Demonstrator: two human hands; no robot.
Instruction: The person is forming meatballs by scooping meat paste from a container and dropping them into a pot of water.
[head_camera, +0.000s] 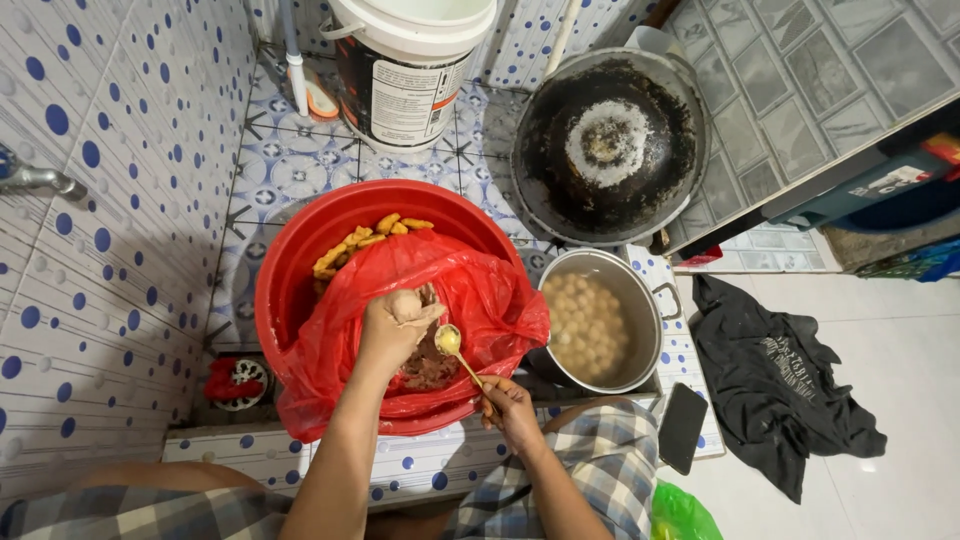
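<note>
My left hand is closed around a lump of pale brown meat paste, squeezing it above a red plastic bag that holds more paste. My right hand grips the handle of a metal spoon, whose bowl touches the paste at my left fist. The bag lies inside a big red basin, with several yellow fried pieces at its far side. To the right stands a steel pot of cloudy water full of pale round balls.
A blackened wok leans against the tiled wall behind the pot. A white bucket stands at the back. A dark cloth, a black phone and a green bag lie at right. A floor drain sits at left.
</note>
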